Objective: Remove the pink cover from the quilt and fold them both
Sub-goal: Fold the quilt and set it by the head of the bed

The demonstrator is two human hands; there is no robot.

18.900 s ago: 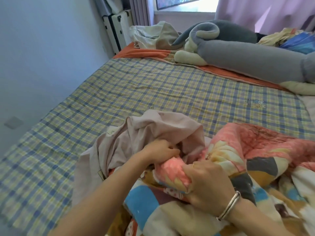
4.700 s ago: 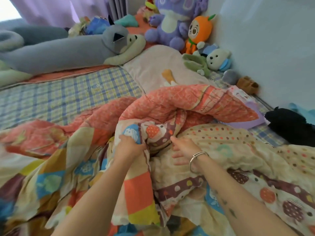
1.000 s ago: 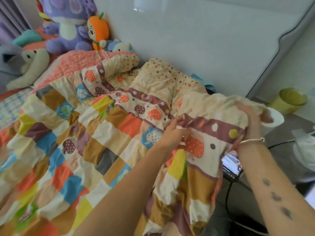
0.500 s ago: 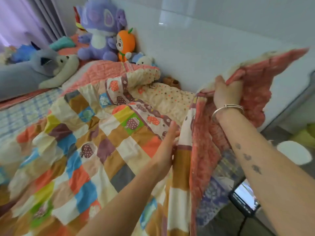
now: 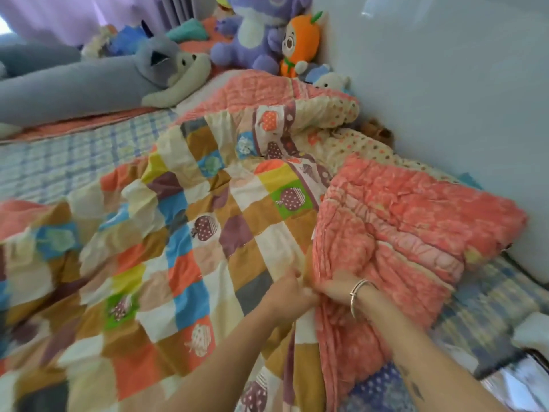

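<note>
The patchwork quilt of coloured cotton squares [image 5: 190,233] lies spread and rumpled over the blue-and-yellow checked bed sheet [image 5: 59,156]. Its coral-pink stitched underside is turned up in a thick flap [image 5: 416,221] along the quilt's right side. The pink cover is not in view.

At the quilt's near edge, where the flap meets the patchwork, the left hand [image 5: 286,294] pinches the fabric with curled fingers. The right hand [image 5: 334,288], a silver bangle [image 5: 358,292] at its wrist, clutches the flap's edge, and the two hands touch.

This looks like the first fold of the quilt. To do it well:
- Match the two edges squarely in the pinch before carrying them across.
- Flatten the creased patchwork first, or the wrinkles get folded in.
- Lift the flap's far corner, which is bunched against the white wall [image 5: 445,69] on the quilt's right.
- Keep the fold clear of the long grey plush animal [image 5: 89,84] beyond the quilt's far edge.
</note>
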